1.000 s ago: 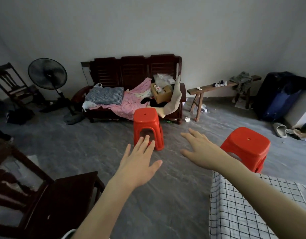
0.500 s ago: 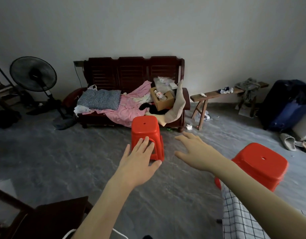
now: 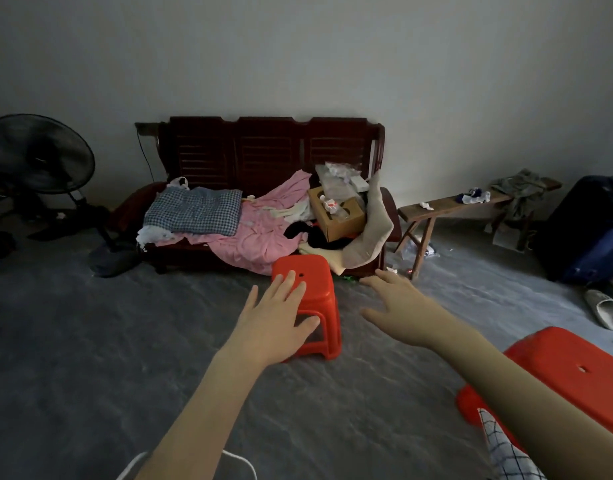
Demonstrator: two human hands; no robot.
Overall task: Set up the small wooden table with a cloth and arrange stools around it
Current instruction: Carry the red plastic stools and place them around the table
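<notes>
A red plastic stool (image 3: 312, 271) stands on the grey floor in front of the sofa. My left hand (image 3: 274, 320) is stretched out flat with spread fingers, overlapping the stool's near left side in the view; contact cannot be told. My right hand (image 3: 398, 306) reaches forward, open, to the right of that stool and holds nothing. A second red stool (image 3: 571, 372) stands at the lower right under my right forearm. A corner of the white checked cloth (image 3: 506, 452) on the small table shows at the bottom right edge.
A dark wooden sofa (image 3: 270, 150) piled with clothes and a cardboard box (image 3: 336, 216) lines the back wall. A standing fan (image 3: 38, 157) is at left, a wooden bench (image 3: 447, 209) and a dark suitcase (image 3: 589, 230) at right. A slipper (image 3: 604, 308) lies on the floor.
The view has moved closer to the far stool and to the right. Both hands have come nearer to it, still open. The dark chair at lower left has left the view.
</notes>
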